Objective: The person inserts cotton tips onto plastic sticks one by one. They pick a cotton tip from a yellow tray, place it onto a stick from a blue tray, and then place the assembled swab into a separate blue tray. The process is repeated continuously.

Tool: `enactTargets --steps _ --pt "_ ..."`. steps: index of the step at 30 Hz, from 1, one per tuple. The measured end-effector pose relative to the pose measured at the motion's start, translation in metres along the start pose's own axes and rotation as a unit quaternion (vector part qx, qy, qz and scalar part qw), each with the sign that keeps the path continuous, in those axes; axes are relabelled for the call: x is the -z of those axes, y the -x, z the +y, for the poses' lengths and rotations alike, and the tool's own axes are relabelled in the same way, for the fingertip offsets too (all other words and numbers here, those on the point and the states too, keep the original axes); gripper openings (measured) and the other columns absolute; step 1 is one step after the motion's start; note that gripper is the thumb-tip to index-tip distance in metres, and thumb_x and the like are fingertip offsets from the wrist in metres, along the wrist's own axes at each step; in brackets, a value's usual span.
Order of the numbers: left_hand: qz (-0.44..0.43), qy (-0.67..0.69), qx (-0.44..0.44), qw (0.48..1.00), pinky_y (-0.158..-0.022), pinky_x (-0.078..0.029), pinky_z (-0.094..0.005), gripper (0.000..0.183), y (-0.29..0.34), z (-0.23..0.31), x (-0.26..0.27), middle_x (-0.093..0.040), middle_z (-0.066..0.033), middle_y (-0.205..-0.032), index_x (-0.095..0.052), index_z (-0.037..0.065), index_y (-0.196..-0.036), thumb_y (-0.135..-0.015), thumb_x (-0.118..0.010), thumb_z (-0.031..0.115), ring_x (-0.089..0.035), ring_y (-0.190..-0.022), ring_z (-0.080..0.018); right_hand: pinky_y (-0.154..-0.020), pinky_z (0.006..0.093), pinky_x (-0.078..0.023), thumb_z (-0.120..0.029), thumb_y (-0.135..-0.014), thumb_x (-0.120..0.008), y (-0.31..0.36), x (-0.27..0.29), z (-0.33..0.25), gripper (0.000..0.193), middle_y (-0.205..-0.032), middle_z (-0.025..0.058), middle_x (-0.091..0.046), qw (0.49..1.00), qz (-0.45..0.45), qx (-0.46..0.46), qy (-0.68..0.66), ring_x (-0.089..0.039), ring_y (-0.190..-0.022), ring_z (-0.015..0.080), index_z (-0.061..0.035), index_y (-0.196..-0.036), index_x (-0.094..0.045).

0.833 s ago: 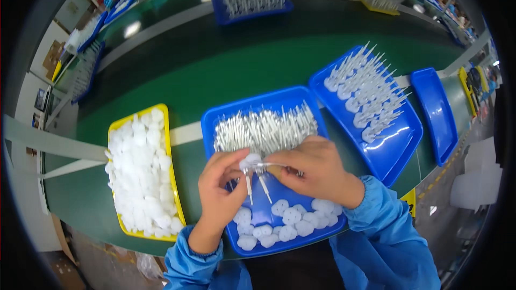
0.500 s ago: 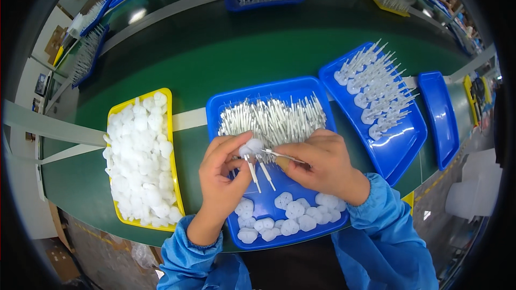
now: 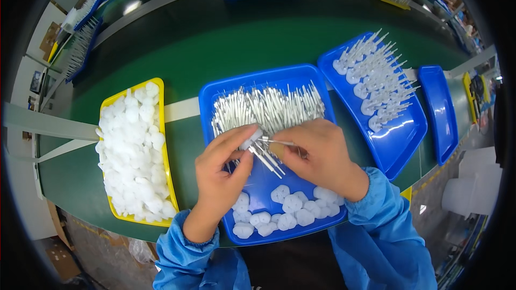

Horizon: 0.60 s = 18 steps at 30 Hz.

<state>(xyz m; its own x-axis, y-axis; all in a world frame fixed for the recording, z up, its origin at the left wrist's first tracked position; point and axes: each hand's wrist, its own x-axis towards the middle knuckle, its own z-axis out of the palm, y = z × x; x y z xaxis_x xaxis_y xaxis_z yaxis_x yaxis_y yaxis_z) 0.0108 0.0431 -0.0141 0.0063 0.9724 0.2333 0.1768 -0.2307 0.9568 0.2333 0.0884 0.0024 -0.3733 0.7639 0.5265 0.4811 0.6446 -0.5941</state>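
Note:
My left hand (image 3: 219, 177) is closed on a small translucent white plastic disc (image 3: 250, 138), pinched between thumb and fingers. Several thin white rods (image 3: 269, 162) stick out of the disc, slanting down toward the right. Close beside it, my right hand (image 3: 327, 153) pinches another thin rod (image 3: 281, 142), its tip against or very near the disc; the exact contact is too small to tell. Both hands are over a blue tray (image 3: 260, 194). A dense heap of white rods (image 3: 269, 108) fills its far half, and loose white discs (image 3: 293, 204) lie along its near edge.
At left, a yellow tray (image 3: 166, 174) is heaped with white plastic pieces (image 3: 131, 156). Right of the middle tray, another blue tray (image 3: 395, 153) carries discs with upright rods (image 3: 376, 83); beyond it stands a narrow blue tray (image 3: 439, 118). More filled trays line the green table's (image 3: 177, 53) far side.
The disc in my left hand has tilted, so its rods now show as a tighter bunch. My right hand's rod has come closer to the disc. The whole view has shifted slightly.

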Motion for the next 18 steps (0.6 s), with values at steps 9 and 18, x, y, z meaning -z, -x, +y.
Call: enactTargets --steps 9,18 --pt "-0.029 -0.111 -0.010 0.993 -0.084 -0.064 -0.0273 0.051 0.003 0.006 -0.001 -0.085 -0.0170 -0.118 -0.079 0.004 -0.141 -0.094 -0.075 -0.013 -0.081 -0.091 -0.0153 -0.057 0.0399 -0.055 -0.021 -0.093 -0.086 0.004 -0.002 -0.004 0.013 -0.076 0.0089 -0.076 0.986 -0.073 -0.133 -0.075 -0.073 -0.064 0.0308 -0.0087 -0.092 -0.081" --pt "-0.026 -0.150 0.009 0.988 -0.077 -0.063 -0.0280 0.053 0.007 0.007 -0.001 -0.085 -0.0176 -0.100 -0.081 0.007 -0.139 -0.090 -0.077 -0.012 -0.081 -0.082 -0.0168 -0.065 0.0394 -0.048 -0.019 -0.089 -0.084 0.005 -0.004 -0.004 0.008 -0.074 0.0012 -0.075 0.997 -0.016 -0.009 0.076 -0.072 -0.066 0.0224 -0.0134 -0.086 -0.079"
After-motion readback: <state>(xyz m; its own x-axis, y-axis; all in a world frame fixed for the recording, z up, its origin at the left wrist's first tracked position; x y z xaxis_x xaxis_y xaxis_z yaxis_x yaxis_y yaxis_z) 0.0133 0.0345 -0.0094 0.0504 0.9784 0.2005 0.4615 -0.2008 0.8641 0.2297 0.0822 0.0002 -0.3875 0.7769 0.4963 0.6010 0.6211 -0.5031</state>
